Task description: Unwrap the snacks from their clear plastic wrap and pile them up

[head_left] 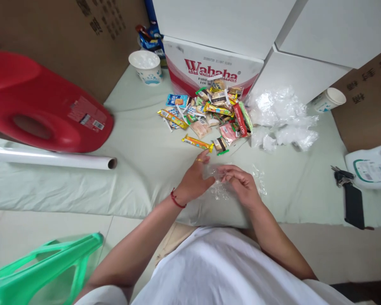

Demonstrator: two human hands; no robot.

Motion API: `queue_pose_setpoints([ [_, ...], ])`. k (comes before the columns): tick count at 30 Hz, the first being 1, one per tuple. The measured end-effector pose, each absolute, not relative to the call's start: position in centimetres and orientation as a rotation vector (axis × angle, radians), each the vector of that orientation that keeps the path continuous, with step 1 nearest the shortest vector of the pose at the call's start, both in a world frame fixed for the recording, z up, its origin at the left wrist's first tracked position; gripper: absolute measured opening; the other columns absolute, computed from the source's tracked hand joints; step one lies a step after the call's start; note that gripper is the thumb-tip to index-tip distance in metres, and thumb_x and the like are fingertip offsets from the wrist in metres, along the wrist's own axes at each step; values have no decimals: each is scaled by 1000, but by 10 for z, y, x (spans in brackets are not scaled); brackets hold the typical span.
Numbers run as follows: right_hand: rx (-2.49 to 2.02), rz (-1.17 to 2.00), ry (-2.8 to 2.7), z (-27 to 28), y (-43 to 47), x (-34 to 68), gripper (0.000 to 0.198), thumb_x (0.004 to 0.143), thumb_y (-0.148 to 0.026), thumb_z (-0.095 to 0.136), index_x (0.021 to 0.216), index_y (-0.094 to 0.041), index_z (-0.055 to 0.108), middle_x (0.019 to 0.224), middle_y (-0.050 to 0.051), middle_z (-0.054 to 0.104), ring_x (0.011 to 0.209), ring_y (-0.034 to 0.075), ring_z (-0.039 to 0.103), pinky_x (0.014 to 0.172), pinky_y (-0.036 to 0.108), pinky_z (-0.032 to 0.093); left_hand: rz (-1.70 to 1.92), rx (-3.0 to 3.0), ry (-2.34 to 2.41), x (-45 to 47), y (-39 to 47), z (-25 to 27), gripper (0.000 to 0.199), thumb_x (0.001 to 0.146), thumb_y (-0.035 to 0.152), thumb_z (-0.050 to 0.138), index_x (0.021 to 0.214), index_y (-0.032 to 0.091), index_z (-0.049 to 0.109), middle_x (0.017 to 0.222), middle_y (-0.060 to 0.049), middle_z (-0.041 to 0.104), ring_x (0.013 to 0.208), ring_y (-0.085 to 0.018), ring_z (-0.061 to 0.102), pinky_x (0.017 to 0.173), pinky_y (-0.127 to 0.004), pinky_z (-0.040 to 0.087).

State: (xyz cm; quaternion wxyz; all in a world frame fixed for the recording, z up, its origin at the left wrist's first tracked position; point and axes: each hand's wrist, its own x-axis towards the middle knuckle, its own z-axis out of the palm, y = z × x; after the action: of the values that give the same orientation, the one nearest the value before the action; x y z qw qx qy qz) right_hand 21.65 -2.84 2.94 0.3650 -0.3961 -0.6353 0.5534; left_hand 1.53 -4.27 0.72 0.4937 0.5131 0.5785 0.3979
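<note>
My right hand (241, 182) pinches a small clear plastic bag (213, 171) between thumb and fingers. Just left of the bag, my left hand (193, 180) has its thumb and fingers apart, with the thumb beside the film. Its index fingertip is near the end of a yellow stick-shaped snack packet (197, 142); whether they touch is unclear. Beyond my hands lies a loose pile of small wrapped snacks (209, 110), and a black-and-clear packet (220, 145) sits at its near edge. More clear film (258, 178) lies flat under and beside my right hand.
Behind the pile stands a Wahaha carton (214, 63), with crumpled clear bags (279, 110) to its right. Paper cups (146, 67) stand at both sides. A red jug (47, 101) and white roll (51, 158) are left; a phone (354, 205), keys and white bottle right.
</note>
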Motion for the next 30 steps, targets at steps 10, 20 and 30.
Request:
queue_pose_setpoints([
  [10, -1088, 1211, -1542, 20, -40, 239, 27, 99, -33, 58, 82, -24, 77, 109, 7, 75, 103, 23, 70, 91, 36, 55, 1207, 1021, 1876, -9, -54, 0, 19, 94, 40, 54, 90, 22, 59, 63, 5, 50, 56, -14, 46, 56, -26, 36],
  [20, -1607, 1306, -1676, 4, -93, 306, 28, 98, -46, 59, 96, -23, 74, 100, 7, 71, 84, 20, 67, 75, 32, 57, 1338, 734, 2009, -3, -110, -26, 23, 100, 46, 53, 92, 24, 53, 61, 6, 46, 53, -14, 42, 51, -25, 33],
  [30, -1367, 830, -1997, 15, -62, 251, 45, 87, -47, 78, 126, -27, 70, 134, 13, 67, 131, 34, 57, 112, 56, 46, 1114, 945, 1829, 38, -126, -14, 26, 106, 49, 40, 102, 25, 51, 66, 5, 47, 56, -15, 47, 55, -27, 41],
])
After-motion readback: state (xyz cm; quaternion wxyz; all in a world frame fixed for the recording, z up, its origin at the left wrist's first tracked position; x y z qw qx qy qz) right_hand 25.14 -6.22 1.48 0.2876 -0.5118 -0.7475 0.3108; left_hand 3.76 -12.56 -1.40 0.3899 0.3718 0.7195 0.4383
